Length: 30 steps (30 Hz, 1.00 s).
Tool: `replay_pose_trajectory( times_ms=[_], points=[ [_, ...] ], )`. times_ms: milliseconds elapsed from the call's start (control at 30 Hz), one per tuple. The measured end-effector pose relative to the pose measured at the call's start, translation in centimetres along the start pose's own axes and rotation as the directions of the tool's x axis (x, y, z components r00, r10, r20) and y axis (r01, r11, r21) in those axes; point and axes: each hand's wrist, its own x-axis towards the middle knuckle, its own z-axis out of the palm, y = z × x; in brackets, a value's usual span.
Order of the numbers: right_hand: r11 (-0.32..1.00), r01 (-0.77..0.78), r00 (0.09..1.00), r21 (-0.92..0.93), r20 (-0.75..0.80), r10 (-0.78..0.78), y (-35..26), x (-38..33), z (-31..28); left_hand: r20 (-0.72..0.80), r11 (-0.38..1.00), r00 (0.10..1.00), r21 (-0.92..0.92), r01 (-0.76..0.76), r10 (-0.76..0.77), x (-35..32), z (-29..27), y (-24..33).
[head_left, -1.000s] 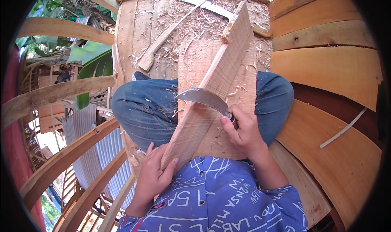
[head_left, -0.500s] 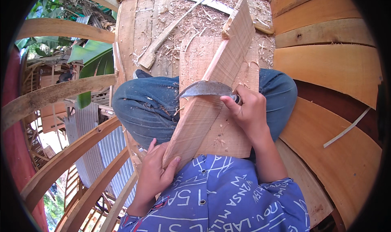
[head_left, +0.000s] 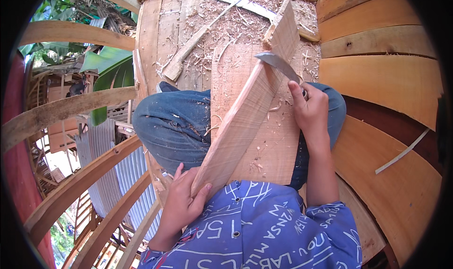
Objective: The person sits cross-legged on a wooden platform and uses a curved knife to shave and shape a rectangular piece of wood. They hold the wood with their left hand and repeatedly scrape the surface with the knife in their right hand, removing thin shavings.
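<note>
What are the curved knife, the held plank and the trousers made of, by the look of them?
Curved knife: the blade is probably steel, being smooth and grey; the handle is mostly hidden, so I can't tell.
Plank: bare, apparently unvarnished wood, with grain and fine lines across its matt face.
Trousers: likely denim, judging by the blue, creased, slightly faded cloth.

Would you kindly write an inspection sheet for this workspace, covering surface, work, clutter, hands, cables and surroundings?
Surface: plank floor, strewn with shavings.
Job's things: notched plank, slanting over a board at the lap; curved knife at the plank's edge, contact unclear.
Clutter: stick and long blade beyond the board, the blade partly hidden.
Hands: left hand grips the plank's near end; right hand grips the knife.
Cables: nothing seen.
Surroundings: slatted railing left, wooden wall right.
</note>
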Motion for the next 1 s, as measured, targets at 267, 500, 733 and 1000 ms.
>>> replay_pose_trajectory(
  times_ms=[267, 500, 733, 1000],
  points=[
    [0.974, 0.216, 0.953, 0.071, 0.204, -0.226, -2.6, -5.4, 0.8, 0.016, 0.999, 0.999, 0.02, 0.03, -0.03, -0.1, 0.1, 0.8],
    [0.96, 0.236, 0.963, -0.152, 0.171, -0.21, -3.0, -5.3, -1.0, 0.008, 0.999, 1.0, 0.031, 0.019, -0.019, -0.5, 0.6, 2.1],
    [0.904, 0.188, 0.981, -0.384, 0.121, -0.153, -3.4, -3.2, -3.3, 0.044, 0.996, 0.999, 0.093, -0.003, -0.001, -0.9, 0.8, 2.9],
    [0.856, 0.114, 0.993, -0.504, 0.052, -0.102, -3.2, -1.0, -5.4, 0.039, 0.997, 0.999, 0.075, -0.01, 0.007, -1.2, 1.1, 3.9]
  ],
)
